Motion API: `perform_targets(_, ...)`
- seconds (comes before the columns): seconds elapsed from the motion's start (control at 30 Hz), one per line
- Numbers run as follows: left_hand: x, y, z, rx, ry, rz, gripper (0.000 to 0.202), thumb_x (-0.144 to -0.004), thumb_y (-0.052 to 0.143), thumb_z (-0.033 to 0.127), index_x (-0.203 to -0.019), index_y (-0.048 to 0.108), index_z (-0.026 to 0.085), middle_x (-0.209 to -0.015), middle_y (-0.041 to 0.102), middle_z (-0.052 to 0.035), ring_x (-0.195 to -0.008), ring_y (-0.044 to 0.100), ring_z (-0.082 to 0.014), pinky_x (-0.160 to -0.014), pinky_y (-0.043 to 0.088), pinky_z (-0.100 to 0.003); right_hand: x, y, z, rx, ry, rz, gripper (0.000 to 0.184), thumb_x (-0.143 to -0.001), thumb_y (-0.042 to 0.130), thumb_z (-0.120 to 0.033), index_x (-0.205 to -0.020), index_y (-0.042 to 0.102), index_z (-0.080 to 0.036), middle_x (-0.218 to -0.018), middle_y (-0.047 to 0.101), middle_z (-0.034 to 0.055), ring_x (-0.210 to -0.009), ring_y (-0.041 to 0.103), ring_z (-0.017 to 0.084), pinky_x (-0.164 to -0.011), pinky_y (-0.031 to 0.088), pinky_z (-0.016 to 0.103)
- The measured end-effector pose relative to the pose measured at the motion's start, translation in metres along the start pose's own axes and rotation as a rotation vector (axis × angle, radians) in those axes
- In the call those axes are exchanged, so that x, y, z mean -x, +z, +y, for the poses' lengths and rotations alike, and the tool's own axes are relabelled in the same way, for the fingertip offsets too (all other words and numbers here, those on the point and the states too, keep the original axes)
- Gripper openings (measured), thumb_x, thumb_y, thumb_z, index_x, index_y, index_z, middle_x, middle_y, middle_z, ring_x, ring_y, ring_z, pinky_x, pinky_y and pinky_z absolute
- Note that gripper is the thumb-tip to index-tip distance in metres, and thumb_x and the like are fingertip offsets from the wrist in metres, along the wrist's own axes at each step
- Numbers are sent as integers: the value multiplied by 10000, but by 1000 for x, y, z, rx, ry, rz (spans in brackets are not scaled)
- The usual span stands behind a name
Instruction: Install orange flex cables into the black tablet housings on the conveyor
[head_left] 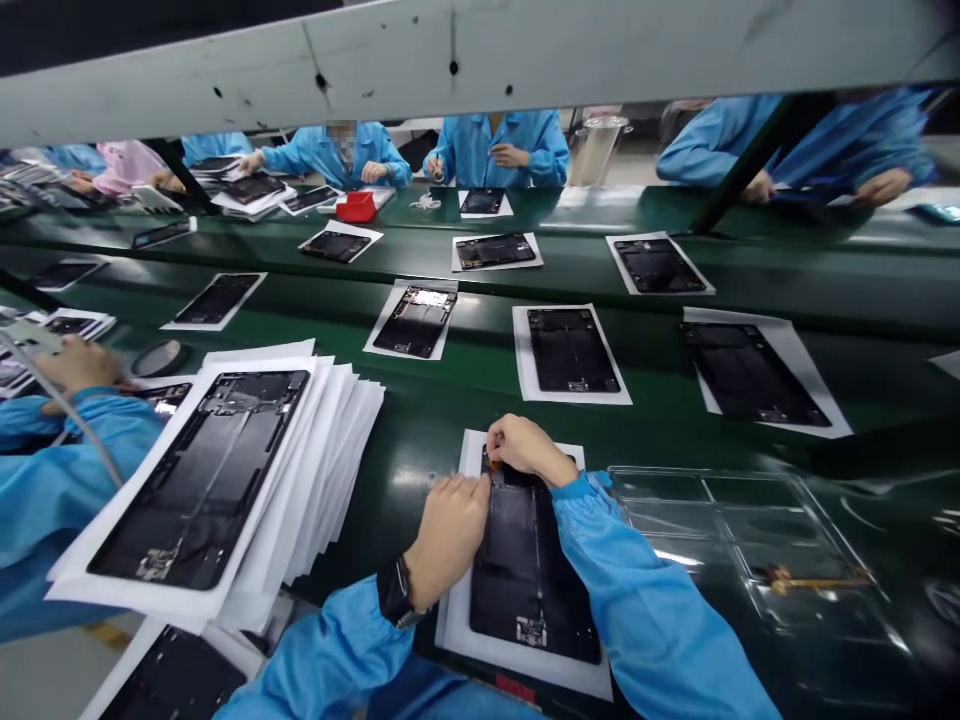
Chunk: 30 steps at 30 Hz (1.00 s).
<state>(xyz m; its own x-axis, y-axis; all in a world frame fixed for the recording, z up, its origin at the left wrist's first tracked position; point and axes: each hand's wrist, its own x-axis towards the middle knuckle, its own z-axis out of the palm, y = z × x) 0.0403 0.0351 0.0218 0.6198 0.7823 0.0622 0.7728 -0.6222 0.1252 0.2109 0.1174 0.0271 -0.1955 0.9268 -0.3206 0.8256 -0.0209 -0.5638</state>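
Observation:
A black tablet back housing lies on a white sheet on the green bench in front of me. At its upper left corner my right hand is closed in a pinch on a small orange flex cable. My left hand, with a dark watch at the wrist, rests along the housing's left edge below that corner. Its fingers are bent and pressed together near the right fingertips; what they hold, if anything, is hidden. A clear plastic tray to the right has an orange flex cable in it.
At left rises a stack of white sheets topped by another tablet housing. Several housings on sheets line the belt ahead. A co-worker's hand is at far left; other people sit opposite. A grey beam crosses overhead.

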Motion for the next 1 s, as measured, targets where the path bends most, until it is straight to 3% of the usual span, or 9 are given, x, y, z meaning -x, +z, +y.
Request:
perform_targets(0.27,-6,4,-1,21,93,57,99,-948,524,139,-886,601,147,-727,622,-30,-670,614,-209,-593,475,-322,-17,-2,12,85,10,-79,129,-704,786,-218,-705,657,-214,-662,636,-41,-618,572,108,-514,317,211)
perform_targets(0.47,8,5,-5,65,166,113,142,-936,497,84,-1045,583,110,-808,624,-48,-718,605,-211,-641,514,-336,-21,-7,23,209,-33,-80,262,-704,824,-371,-712,617,-211,-713,652,-24,-690,601,137,-530,316,221)
perform_targets(0.7,10,14,-6,160,274,156,188,-969,433,110,-1087,578,95,-928,611,-84,-819,579,-217,-743,536,-352,1,-5,5,418,-78,-2,356,-723,812,-432,-905,617,-196,-855,693,75,-808,667,255,-594,359,274)
perform_targets(1.0,4,29,-17,356,332,383,197,-955,465,67,-1087,606,107,-1057,662,-97,-939,614,-195,-824,550,-332,17,3,5,502,-99,72,320,-873,673,-451,-1023,561,-192,-944,695,73,-846,682,265,-608,393,299)
